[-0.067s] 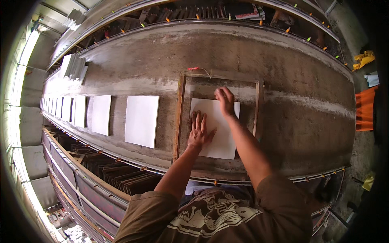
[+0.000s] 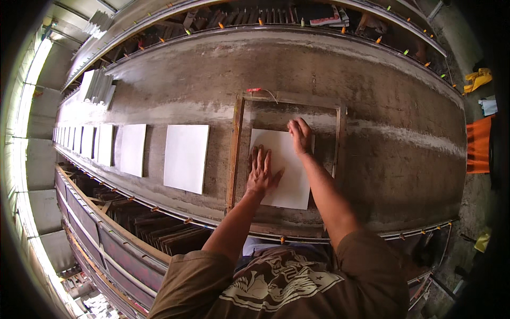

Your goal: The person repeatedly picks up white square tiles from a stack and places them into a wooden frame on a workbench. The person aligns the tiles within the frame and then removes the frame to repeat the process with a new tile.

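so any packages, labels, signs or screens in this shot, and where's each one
No screens, signs or labels that can be made out.
Flat printed packet: top shelf rail beyond the bench, red, white and dark; too small to tell more.
Both hands, left hand and right hand, lie flat on a plain white sheet inside a wooden frame.

A long grey work table (image 2: 372, 159) spans the room — racks of slats (image 2: 159, 228) beneath at seven o'clock. Daylight enters through bright openings (image 2: 24, 154) at nine o'clock; orange cloth (image 2: 479, 144) hangs at three o'clock.
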Demonstrator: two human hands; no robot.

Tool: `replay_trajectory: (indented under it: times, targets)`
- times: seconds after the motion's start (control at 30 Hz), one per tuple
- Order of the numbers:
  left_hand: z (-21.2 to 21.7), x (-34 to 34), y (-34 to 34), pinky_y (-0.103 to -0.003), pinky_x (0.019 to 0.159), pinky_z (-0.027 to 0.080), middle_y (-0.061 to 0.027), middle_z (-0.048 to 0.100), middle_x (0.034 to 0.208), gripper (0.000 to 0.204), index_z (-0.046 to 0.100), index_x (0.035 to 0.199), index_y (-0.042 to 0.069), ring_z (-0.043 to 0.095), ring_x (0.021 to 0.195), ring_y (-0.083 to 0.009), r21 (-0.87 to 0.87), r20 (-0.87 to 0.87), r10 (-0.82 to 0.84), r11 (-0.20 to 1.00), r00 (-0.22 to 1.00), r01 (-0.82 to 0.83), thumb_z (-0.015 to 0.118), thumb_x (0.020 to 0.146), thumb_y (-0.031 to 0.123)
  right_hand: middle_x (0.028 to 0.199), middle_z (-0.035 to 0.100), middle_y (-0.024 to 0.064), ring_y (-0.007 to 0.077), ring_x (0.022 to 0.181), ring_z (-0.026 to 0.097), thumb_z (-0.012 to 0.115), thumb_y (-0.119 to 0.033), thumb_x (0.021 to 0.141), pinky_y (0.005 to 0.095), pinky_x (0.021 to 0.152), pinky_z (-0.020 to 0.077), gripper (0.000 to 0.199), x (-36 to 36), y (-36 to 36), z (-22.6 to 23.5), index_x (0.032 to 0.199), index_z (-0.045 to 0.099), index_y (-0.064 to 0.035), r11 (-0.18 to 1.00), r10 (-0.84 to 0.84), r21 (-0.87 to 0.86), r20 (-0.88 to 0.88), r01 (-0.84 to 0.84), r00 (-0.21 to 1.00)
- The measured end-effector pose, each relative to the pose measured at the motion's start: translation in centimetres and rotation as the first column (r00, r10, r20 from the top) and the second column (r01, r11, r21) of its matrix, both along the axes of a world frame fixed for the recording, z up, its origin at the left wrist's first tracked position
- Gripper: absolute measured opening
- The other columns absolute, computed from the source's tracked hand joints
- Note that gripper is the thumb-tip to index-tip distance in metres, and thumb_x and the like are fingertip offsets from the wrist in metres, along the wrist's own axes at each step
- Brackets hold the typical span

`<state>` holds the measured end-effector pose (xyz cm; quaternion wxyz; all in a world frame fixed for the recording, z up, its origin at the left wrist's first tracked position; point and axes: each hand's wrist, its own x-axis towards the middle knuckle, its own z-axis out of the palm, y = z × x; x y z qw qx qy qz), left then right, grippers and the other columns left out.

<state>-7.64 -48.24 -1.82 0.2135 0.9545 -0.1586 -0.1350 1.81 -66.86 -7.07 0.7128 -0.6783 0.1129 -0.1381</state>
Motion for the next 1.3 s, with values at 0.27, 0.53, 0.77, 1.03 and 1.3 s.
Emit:
replay_trajectory:
  times: [0.27,0.53,0.77,1.03,1.3]
  targets:
    - [-0.7,0.2,0.1,-0.054,0.124,0.018,-0.0258,0.019,0.164,0.088,0.025,0.157,0.005,0.015,0.152,-0.0457,0.04,0.079,-0.03,0.999,0.996,0.026,0.06,0.094,0.055,0.079,0.06,0.0157,0.0297,0.073,0.061,0.059,-0.023,0.099,0.0389,0.068,0.0478,0.024,-3.2,0.8,1.9,0.091,0.06,-0.0009,0.931,-0.01,-0.365,0.049,0.027,0.999]
    - [-0.5,0.0,0.0,-0.055,0.123,0.02,-0.0264,0.018,0.163,0.088,0.023,0.158,0.005,0.014,0.152,-0.0457,-0.028,0.063,-0.014,0.999,0.998,0.016,0.063,0.094,0.049,0.084,0.059,0.0152,0.0314,0.078,0.061,0.058,-0.02,0.1,0.0389,0.072,0.048,0.021,-18.8,3.5,3.7,0.093,0.061,-0.0007,0.947,0.158,-0.276,-0.053,-0.167,0.986]
    - [-0.7,-0.2,0.0,-0.057,0.122,0.022,-0.027,0.021,0.161,0.086,0.024,0.157,0.005,0.018,0.151,-0.0479,-0.043,0.148,-0.033,0.998,0.988,0.039,0.066,0.093,0.045,0.083,0.059,0.0151,0.0306,0.078,0.062,0.054,-0.022,0.103,0.0383,0.072,0.0479,0.023,-19.0,3.6,4.0,0.094,0.061,-0.002,0.925,0.126,-0.349,-0.085,-0.148,0.988]
    - [-0.8,-0.3,0.1,-0.054,0.115,0.038,-0.0229,0.024,0.161,0.091,0.025,0.158,0.011,0.032,0.143,-0.0486,0.07,0.219,-0.018,0.998,0.976,0.002,0.066,0.09,0.055,0.073,0.056,0.0044,0.0129,0.066,0.053,0.054,-0.022,0.105,0.0302,0.063,0.0448,0.025,-18.6,3.1,3.3,0.089,0.056,-0.0027,0.953,0.051,-0.293,-0.075,-0.071,0.996]
    - [-2.5,-0.2,0.5,-0.05,0.115,0.038,-0.0241,0.037,0.151,0.087,0.042,0.143,-0.001,0.036,0.141,-0.0423,0.003,0.277,0.024,1.0,0.96,-0.026,0.075,0.082,0.053,0.069,0.056,0.0015,0.01,0.061,0.056,0.058,-0.031,0.103,0.0297,0.055,0.0468,0.034,-4.7,4.0,2.3,0.082,0.055,-0.0047,0.978,0.182,-0.077,-0.122,-0.192,0.976]
